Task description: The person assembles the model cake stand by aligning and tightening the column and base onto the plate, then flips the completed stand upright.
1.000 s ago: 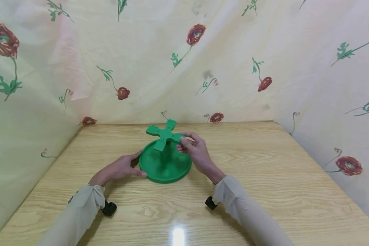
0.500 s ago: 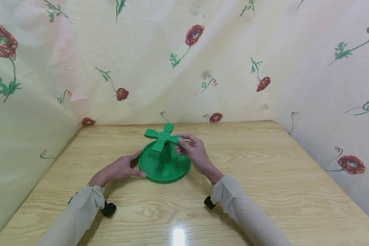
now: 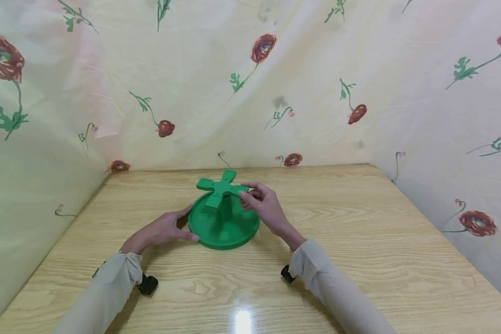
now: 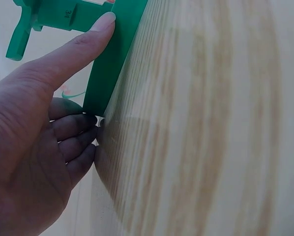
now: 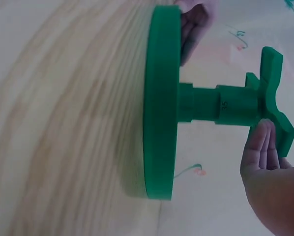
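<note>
A green round base (image 3: 223,246) with a raised rim lies flat on the table. Above its middle stands a green four-armed cross piece (image 3: 222,187), with marks on its arms. In the right wrist view, its post (image 5: 238,105) meets the short stem (image 5: 185,102) of the base. My left hand (image 3: 164,227) holds the base's left edge, thumb against the side and fingers curled at the rim. With thumb and fingers, my right hand (image 3: 268,209) pinches the cross's right arm; the fingers (image 5: 265,140) lie under it.
The pale wooden table (image 3: 380,241) spreads around the base. A floral cloth (image 3: 200,83) hangs behind and along both sides. Black wrist devices (image 3: 148,284) show beneath the sleeves (image 3: 334,283).
The cross piece has come down slightly and turned a little, with my right hand keeping hold of its arm. The base and my left hand have stayed in place.
</note>
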A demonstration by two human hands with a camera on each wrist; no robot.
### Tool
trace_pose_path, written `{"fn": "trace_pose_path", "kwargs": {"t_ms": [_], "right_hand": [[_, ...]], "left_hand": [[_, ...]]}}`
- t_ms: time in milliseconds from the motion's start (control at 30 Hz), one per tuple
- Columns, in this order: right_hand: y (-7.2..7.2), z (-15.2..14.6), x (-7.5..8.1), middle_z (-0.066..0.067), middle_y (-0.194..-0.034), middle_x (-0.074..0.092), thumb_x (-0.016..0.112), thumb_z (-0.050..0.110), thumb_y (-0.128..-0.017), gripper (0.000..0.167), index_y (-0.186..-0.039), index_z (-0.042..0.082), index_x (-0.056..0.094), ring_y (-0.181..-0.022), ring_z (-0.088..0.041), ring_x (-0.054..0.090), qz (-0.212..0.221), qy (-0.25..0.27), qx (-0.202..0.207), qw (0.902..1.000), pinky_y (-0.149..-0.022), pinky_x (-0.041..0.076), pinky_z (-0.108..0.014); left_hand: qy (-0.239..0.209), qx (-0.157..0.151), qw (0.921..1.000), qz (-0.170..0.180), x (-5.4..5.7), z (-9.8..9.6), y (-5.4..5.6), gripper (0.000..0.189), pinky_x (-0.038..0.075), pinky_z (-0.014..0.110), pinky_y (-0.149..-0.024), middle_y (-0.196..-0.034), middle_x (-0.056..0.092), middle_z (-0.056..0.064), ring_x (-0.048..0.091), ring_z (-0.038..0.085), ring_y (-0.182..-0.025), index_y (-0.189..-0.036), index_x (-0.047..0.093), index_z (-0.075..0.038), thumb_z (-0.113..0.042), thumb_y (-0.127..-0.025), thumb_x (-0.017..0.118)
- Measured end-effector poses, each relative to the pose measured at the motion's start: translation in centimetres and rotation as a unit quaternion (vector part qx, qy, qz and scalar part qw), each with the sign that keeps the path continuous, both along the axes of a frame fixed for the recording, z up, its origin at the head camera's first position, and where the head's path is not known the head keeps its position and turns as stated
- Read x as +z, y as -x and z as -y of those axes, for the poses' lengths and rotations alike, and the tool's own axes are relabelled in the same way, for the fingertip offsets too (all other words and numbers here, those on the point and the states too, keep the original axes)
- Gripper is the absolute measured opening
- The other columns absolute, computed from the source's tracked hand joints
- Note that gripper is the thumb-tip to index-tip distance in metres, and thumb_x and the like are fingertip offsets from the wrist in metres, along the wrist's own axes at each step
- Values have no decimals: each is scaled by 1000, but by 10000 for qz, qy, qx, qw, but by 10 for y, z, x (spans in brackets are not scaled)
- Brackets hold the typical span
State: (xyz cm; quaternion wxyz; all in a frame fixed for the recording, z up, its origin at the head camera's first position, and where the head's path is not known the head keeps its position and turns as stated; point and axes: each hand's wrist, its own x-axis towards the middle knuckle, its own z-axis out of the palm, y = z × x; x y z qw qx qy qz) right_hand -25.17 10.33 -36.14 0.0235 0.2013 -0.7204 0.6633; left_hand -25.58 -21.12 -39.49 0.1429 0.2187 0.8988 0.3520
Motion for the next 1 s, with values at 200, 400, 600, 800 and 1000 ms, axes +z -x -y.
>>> {"fn": "trace_pose_path", "kwargs": {"t_ms": [200, 400, 600, 800, 1000], "right_hand": [[-3, -1, -3, -11, -94, 68, 67, 12, -102, 31, -131, 0, 63, -84, -22, 61, -600, -982, -491, 9921, -71, 50, -27], [-6, 1, -3, -8, -93, 68, 68, 12, -102, 28, -128, 2, 64, -86, -22, 64, -930, -1331, -678, 9844, -76, 54, -30], [-10, 3, -1, -7, -91, 68, 69, 10, -100, 27, -126, 1, 64, -82, -20, 64, -1165, -1566, -743, 9780, -73, 55, -30], [-13, 4, -1, -6, -86, 67, 73, 10, -98, 27, -121, -2, 65, -77, -17, 64, -1422, -1729, -837, 9710, -69, 56, -28], [-15, 7, -2, -5, -84, 66, 77, 11, -95, 27, -115, -3, 65, -75, -16, 64, -1676, -1846, -884, 9644, -69, 57, -28]], "left_hand": [[-26, -2, 10000, 1, 1, 0, -1, 110, 27, 59, -118, -164, 27, 27, 23, 43, -152, -162, 20, 4, -46, -88, 83], [29, 29, 10000, 6, 2, -1, -2, 110, 27, 59, -118, -164, 26, 28, 23, 44, -152, -162, 20, 4, -47, -87, 83], [39, -3, 9999, -99, 0, 0, -1, 110, 29, 60, -117, -163, 28, 29, 25, 45, -151, -161, 21, 5, -47, -87, 83], [57, -13, 9999, -128, -1, 0, 0, 110, 29, 60, -117, -162, 28, 30, 25, 46, -150, -161, 21, 5, -48, -87, 83], [15, -60, 9999, -91, -1, 0, 0, 110, 28, 61, -117, -163, 27, 30, 24, 46, -151, -161, 20, 6, -47, -88, 83]]}}
